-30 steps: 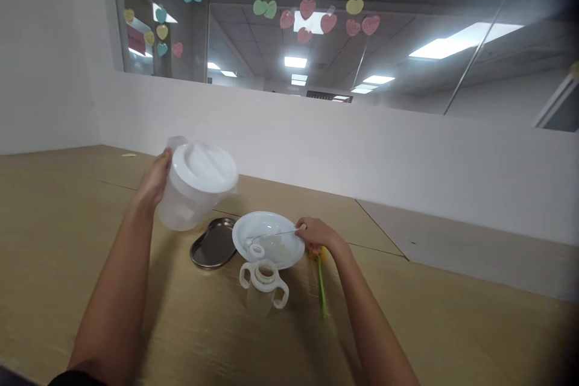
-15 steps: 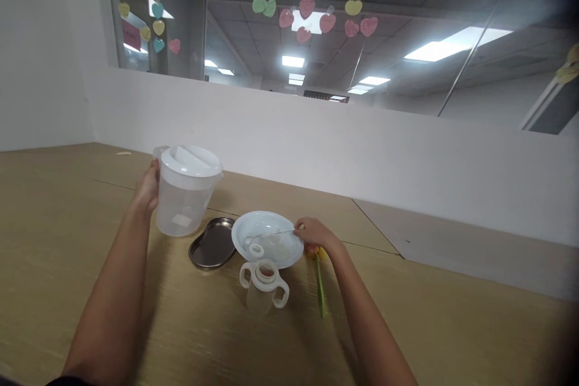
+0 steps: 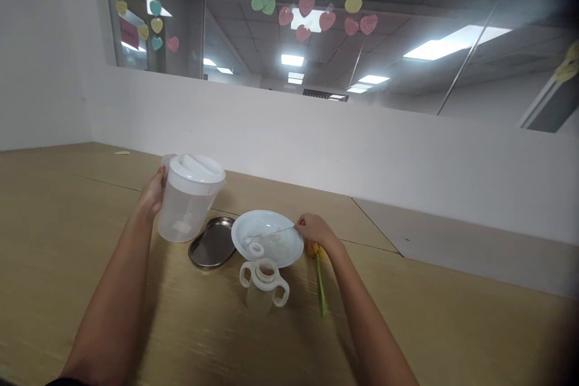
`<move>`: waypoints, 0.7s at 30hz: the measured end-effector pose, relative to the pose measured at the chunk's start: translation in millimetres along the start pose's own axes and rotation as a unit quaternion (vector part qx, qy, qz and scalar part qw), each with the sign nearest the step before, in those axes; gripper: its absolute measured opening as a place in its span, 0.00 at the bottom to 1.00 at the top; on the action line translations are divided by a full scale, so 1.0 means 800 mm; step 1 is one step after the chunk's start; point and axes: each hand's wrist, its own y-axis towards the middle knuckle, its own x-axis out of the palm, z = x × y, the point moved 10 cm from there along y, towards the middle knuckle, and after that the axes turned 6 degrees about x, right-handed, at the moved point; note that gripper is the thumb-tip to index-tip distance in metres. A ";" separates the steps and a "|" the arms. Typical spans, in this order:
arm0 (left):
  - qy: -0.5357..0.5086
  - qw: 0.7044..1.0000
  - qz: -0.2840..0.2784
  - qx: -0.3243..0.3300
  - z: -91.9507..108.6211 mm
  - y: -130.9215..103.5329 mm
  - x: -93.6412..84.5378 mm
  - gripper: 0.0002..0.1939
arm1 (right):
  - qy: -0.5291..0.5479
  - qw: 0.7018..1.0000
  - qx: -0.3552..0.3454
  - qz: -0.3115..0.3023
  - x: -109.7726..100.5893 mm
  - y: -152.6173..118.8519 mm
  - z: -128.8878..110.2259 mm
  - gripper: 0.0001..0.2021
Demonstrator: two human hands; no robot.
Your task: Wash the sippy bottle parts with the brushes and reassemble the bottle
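My left hand (image 3: 152, 194) grips the handle of a clear plastic pitcher (image 3: 187, 200) with a white lid, which stands upright on the wooden table (image 3: 67, 235). My right hand (image 3: 315, 231) pinches the end of a thin metal tool (image 3: 271, 233) that lies across a white plate (image 3: 268, 237). A small white ring (image 3: 256, 249) rests on the plate's near side. In front of the plate stands an open clear baby bottle (image 3: 263, 287) with two white handles.
A kidney-shaped steel tray (image 3: 212, 242) lies between pitcher and plate. A yellow-and-green brush (image 3: 320, 283) lies on the table under my right wrist. A low white wall (image 3: 362, 157) with a window above it bounds the table's far side.
The pitcher was tilted and raised a second ago; my left hand has brought it upright and lowered it onto the table. My right hand has stayed at the plate.
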 end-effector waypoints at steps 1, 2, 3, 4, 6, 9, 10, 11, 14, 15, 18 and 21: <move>0.003 1.000 -0.013 -0.004 -0.003 0.000 0.003 0.21 | 0.001 1.000 0.004 0.021 -0.006 0.000 0.000 0.07; 0.005 1.000 -0.027 -0.007 -0.005 -0.001 0.006 0.22 | 0.003 0.999 0.009 0.044 -0.013 -0.001 -0.001 0.08; 0.006 0.999 -0.040 -0.011 -0.007 -0.001 0.009 0.23 | 0.007 0.998 0.013 0.066 -0.020 -0.002 -0.002 0.09; 0.006 0.999 -0.052 -0.014 -0.008 -0.002 0.011 0.24 | 0.013 0.996 0.016 0.088 -0.027 -0.004 -0.003 0.09; 0.003 0.997 -0.069 -0.018 -0.009 -0.003 0.015 0.26 | 0.028 0.991 0.017 0.133 -0.042 -0.009 -0.007 0.10; -0.011 0.997 -0.076 -0.021 -0.008 -0.005 0.014 0.28 | 0.054 0.980 0.015 0.189 -0.061 -0.018 -0.014 0.10; -0.017 0.997 -0.072 -0.023 -0.009 -0.006 0.012 0.28 | 0.068 0.976 0.012 0.204 -0.067 -0.022 -0.016 0.10; -0.022 0.997 -0.067 -0.025 -0.009 -0.006 0.010 0.27 | 0.084 0.972 0.007 0.221 -0.073 -0.026 -0.018 0.10; -0.036 0.997 -0.056 -0.031 -0.010 -0.008 0.006 0.24 | 0.136 0.950 -0.021 0.281 -0.095 -0.041 -0.024 0.08; -0.051 0.997 -0.049 -0.036 -0.011 -0.009 0.005 0.22 | 0.151 0.942 -0.029 0.300 -0.102 -0.046 -0.024 0.08; -0.107 0.993 -0.020 -0.054 -0.013 -0.012 0.000 0.15 | 0.174 0.930 -0.052 0.321 -0.113 -0.055 -0.028 0.09; -0.121 0.991 0.010 -0.062 -0.014 -0.014 -0.007 0.11 | 0.168 0.935 -0.073 0.304 -0.108 -0.053 -0.034 0.11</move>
